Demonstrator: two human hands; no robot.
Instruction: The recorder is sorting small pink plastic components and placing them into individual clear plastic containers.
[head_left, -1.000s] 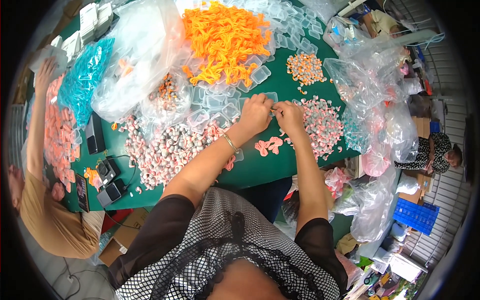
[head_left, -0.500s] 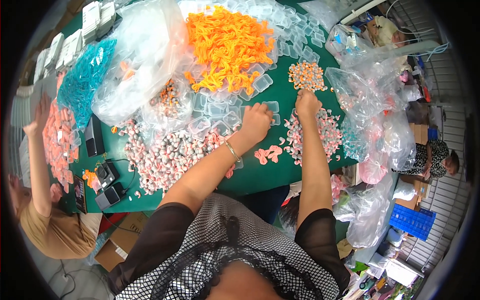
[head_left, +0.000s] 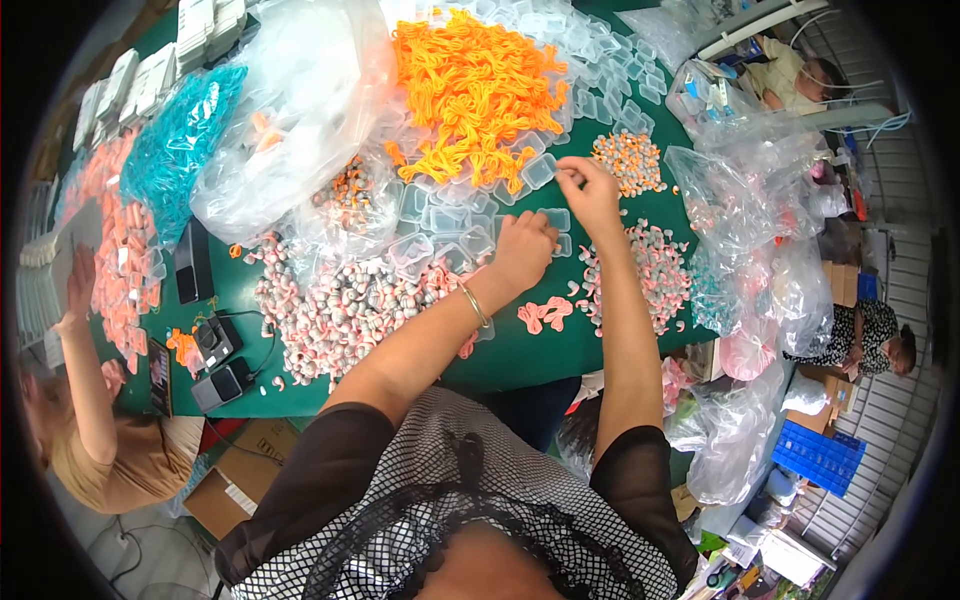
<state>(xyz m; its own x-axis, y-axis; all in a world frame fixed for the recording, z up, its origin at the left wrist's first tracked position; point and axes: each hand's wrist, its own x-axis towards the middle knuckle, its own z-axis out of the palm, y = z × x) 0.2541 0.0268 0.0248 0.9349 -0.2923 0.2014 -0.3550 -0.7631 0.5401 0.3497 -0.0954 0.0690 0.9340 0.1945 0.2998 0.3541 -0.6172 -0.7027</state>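
My left hand [head_left: 527, 252] is curled, palm down, at the clear plastic boxes in the middle of the table, its fingertips against a small clear box [head_left: 556, 217]. What it holds is hidden. My right hand [head_left: 590, 192] has its fingers bent together beside another clear box [head_left: 539, 172], at the edge of the orange cord bundles [head_left: 480, 100]. Anything in its fingertips is too small to make out. Right of it lies a heap of small orange-and-grey pieces [head_left: 628, 163]. Curved pink-and-grey pieces [head_left: 640, 280] lie by my right forearm, and more [head_left: 345, 320] left of my left forearm.
Pink cord bundles [head_left: 543, 315] lie between my forearms. Large clear bags [head_left: 300, 110], a teal mesh bundle [head_left: 182, 140] and black devices [head_left: 215, 340] sit on the left. A co-worker's arm [head_left: 92, 390] reaches in there. Plastic bags [head_left: 745, 220] line the right side.
My right hand has moved left and slightly up, from the orange-and-grey heap to the clear box below the orange cords. My left hand stays at the boxes. The whole view has shifted slightly.
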